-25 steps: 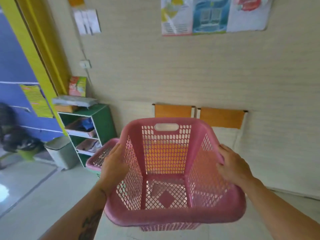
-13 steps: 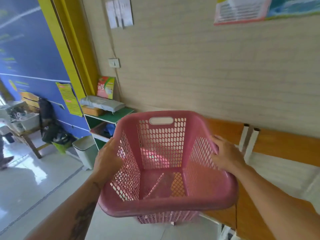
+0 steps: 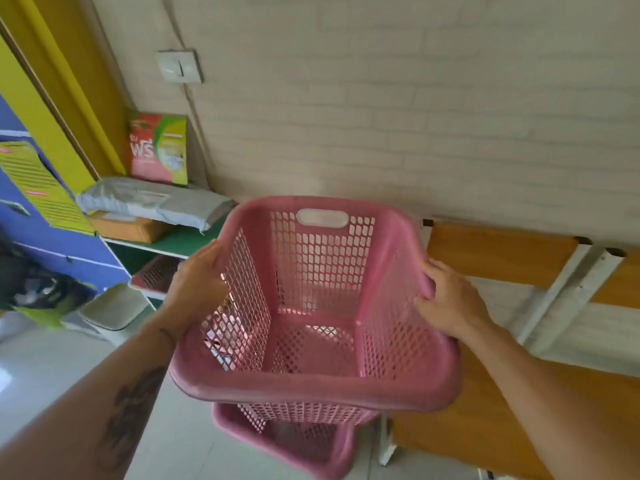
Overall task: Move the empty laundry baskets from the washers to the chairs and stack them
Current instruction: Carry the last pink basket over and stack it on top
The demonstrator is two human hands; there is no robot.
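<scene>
On the left rim of the pink basket (image 3: pixel 311 393), the left hand (image 3: pixel 195 289) grips with curled fingers. Between both hands the basket is empty and held in the air, just above a second basket (image 3: pixel 304 448). Its right rim is gripped by the right hand (image 3: pixel 446 299), over the orange chairs (image 3: pixel 443 438)

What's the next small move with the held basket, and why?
Probably lower the pink basket straight down into the second basket beneath it, squaring it up first. The left hand and right hand hold its opposite side rims, it is empty, and the lower rim shows just under its base, seemingly a little skewed.
</scene>
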